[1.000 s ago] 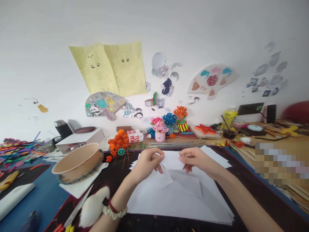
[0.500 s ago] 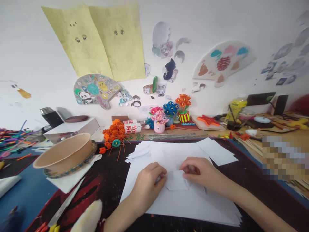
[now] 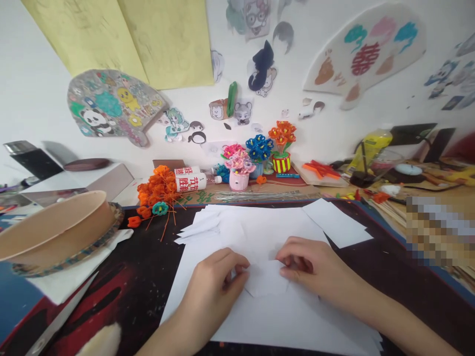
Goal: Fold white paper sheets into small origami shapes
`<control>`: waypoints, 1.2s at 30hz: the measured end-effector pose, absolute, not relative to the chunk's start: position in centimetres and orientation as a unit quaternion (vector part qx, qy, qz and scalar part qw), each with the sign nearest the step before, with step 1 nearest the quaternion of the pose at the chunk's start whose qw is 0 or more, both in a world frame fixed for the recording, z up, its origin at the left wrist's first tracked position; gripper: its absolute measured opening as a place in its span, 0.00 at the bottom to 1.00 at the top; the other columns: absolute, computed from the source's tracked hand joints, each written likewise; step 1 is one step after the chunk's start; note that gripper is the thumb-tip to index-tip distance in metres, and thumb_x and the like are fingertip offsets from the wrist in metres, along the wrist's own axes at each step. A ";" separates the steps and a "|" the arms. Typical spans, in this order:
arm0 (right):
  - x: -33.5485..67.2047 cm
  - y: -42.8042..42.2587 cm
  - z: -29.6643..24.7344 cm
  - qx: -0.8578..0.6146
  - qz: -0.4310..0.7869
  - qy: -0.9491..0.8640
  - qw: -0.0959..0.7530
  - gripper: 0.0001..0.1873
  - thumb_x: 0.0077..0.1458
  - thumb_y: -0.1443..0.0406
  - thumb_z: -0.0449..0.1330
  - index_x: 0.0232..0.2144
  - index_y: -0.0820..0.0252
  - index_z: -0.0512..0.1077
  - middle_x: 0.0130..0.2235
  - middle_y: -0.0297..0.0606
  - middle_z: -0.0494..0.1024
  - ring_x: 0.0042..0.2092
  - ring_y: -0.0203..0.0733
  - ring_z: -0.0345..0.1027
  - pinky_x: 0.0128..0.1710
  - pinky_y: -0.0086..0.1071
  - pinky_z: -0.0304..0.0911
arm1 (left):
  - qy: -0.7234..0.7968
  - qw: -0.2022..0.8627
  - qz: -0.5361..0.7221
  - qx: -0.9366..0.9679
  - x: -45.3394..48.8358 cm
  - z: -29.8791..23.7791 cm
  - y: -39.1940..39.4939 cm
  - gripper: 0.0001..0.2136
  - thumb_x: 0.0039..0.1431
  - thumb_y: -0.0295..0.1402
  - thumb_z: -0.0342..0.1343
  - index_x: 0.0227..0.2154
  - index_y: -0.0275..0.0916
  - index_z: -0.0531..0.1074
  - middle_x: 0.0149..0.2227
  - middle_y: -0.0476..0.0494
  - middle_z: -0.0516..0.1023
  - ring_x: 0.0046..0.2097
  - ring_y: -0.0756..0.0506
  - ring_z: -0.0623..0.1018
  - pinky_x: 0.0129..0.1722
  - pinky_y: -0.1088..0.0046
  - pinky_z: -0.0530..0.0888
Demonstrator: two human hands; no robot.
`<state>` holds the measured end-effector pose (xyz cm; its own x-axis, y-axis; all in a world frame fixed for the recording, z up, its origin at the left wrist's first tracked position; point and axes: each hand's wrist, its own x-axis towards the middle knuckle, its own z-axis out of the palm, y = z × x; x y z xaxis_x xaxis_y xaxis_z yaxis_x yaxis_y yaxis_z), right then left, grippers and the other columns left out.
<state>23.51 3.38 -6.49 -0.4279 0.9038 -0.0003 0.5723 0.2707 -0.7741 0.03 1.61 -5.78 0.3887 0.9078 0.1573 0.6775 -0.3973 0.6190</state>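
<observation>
A small folded piece of white paper (image 3: 266, 281) is held between my two hands, just above a stack of white sheets (image 3: 237, 321). My left hand (image 3: 218, 282) pinches its left edge between thumb and fingers. At the upper right edge, my right hand (image 3: 306, 262) grips the same paper with curled fingers. Behind my left hand, more folded white paper pieces (image 3: 200, 225) lie on the stack. One loose white sheet (image 3: 339, 225) sticks out at the back right. The stack rests on a dark mat (image 3: 148, 267).
A round tan bowl (image 3: 55, 227) and scissors (image 3: 61, 316) are at the left. Orange fuzzy flowers (image 3: 158, 188), a white-and-red bottle (image 3: 189, 180) and potted craft flowers (image 3: 239, 173) line the back. A yellow bottle (image 3: 371, 153) and thin wooden sticks (image 3: 393, 215) are at the right.
The view has tilted down and come closer, so the wall pictures sit higher and the bowl further left. Both hands keep their pinch on the folded paper, slightly further apart.
</observation>
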 end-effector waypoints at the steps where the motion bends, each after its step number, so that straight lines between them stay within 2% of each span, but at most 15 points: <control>1: 23.5 3.4 -6.5 -0.486 0.361 -0.764 0.225 0.03 0.52 0.69 0.60 0.30 0.57 0.74 0.30 0.31 0.70 0.28 0.34 0.60 0.28 0.28 0.55 | 0.502 0.244 0.243 0.793 0.1 -5.6 1.6 0.06 0.55 0.23 0.54 0.31 0.40 0.74 0.27 0.52 0.72 0.26 0.52 0.69 0.27 0.78 0.66; 4: 23.4 3.3 -6.4 -0.491 0.368 -0.759 0.219 0.03 0.51 0.69 0.60 0.29 0.57 0.73 0.29 0.31 0.70 0.28 0.34 0.60 0.28 0.28 0.55 | 0.515 0.257 0.242 0.781 0.2 -5.4 1.7 0.05 0.55 0.24 0.56 0.30 0.40 0.74 0.24 0.53 0.71 0.25 0.52 0.68 0.25 0.78 0.65; 9: 23.0 3.1 -6.6 -0.495 0.358 -0.756 0.235 0.03 0.52 0.68 0.61 0.31 0.56 0.75 0.30 0.30 0.70 0.28 0.34 0.60 0.28 0.28 0.55 | 0.497 0.245 0.243 0.796 0.3 -5.6 1.6 0.07 0.54 0.21 0.56 0.32 0.39 0.73 0.31 0.50 0.75 0.30 0.51 0.71 0.29 0.77 0.68; 12: 22.8 3.1 -6.7 -0.484 0.355 -0.760 0.247 0.03 0.54 0.68 0.61 0.31 0.55 0.74 0.31 0.30 0.72 0.28 0.33 0.61 0.29 0.28 0.56 | 0.479 0.215 0.255 0.812 0.2 -6.0 1.4 0.07 0.55 0.21 0.55 0.32 0.39 0.73 0.32 0.49 0.76 0.33 0.49 0.73 0.32 0.75 0.70; 17: 23.0 3.1 -6.8 -0.476 0.345 -0.767 0.259 0.06 0.54 0.67 0.62 0.25 0.57 0.74 0.30 0.30 0.71 0.28 0.33 0.62 0.29 0.27 0.58 | 0.426 0.132 0.277 0.851 0.2 -6.3 1.1 0.07 0.60 0.24 0.51 0.33 0.39 0.73 0.32 0.47 0.76 0.34 0.47 0.74 0.33 0.72 0.71; 20: 23.1 3.0 -7.0 -0.462 0.318 -0.782 0.271 0.03 0.56 0.66 0.60 0.32 0.55 0.75 0.34 0.31 0.73 0.29 0.33 0.65 0.29 0.27 0.60 | 0.411 0.089 0.271 0.866 0.2 -6.3 0.9 0.09 0.62 0.24 0.48 0.34 0.39 0.73 0.31 0.46 0.76 0.33 0.46 0.73 0.32 0.70 0.72; 22: 23.0 2.9 -7.2 -0.446 0.303 -0.796 0.276 0.06 0.58 0.66 0.58 0.36 0.54 0.75 0.36 0.33 0.74 0.32 0.34 0.67 0.30 0.28 0.61 | 0.410 0.081 0.271 0.867 0.2 -6.4 0.9 0.10 0.62 0.24 0.48 0.34 0.39 0.74 0.31 0.45 0.76 0.33 0.46 0.73 0.31 0.70 0.72; 26: 22.9 2.6 -7.5 -0.423 0.267 -0.812 0.300 0.09 0.61 0.64 0.55 0.31 0.56 0.75 0.31 0.34 0.74 0.31 0.36 0.67 0.30 0.29 0.62 | 0.447 0.140 0.287 0.836 0.2 -6.2 1.0 0.07 0.59 0.23 0.53 0.33 0.40 0.75 0.31 0.47 0.76 0.33 0.47 0.74 0.32 0.72 0.72; 30: 22.5 2.2 -7.2 -0.447 0.289 -0.799 0.280 0.09 0.58 0.64 0.59 0.27 0.58 0.74 0.26 0.32 0.71 0.26 0.34 0.64 0.26 0.27 0.61 | 0.511 0.233 0.259 0.786 0.0 -5.4 1.2 0.07 0.51 0.22 0.60 0.30 0.40 0.76 0.27 0.52 0.75 0.27 0.51 0.72 0.28 0.76 0.69; 34: 22.4 2.0 -7.0 -0.452 0.289 -0.805 0.254 0.04 0.57 0.65 0.60 0.31 0.56 0.75 0.26 0.31 0.71 0.27 0.34 0.65 0.27 0.26 0.61 | 0.491 0.232 0.239 0.805 -0.2 -5.0 1.4 0.08 0.51 0.19 0.60 0.28 0.40 0.75 0.29 0.52 0.76 0.31 0.50 0.73 0.32 0.75 0.70; 36: 22.5 1.9 -7.3 -0.420 0.242 -0.834 0.264 0.07 0.61 0.65 0.56 0.35 0.56 0.75 0.30 0.33 0.73 0.30 0.36 0.68 0.30 0.28 0.63 | 0.481 0.214 0.241 0.815 -0.2 -5.1 1.3 0.08 0.51 0.19 0.60 0.28 0.39 0.74 0.29 0.51 0.76 0.33 0.49 0.74 0.34 0.74 0.70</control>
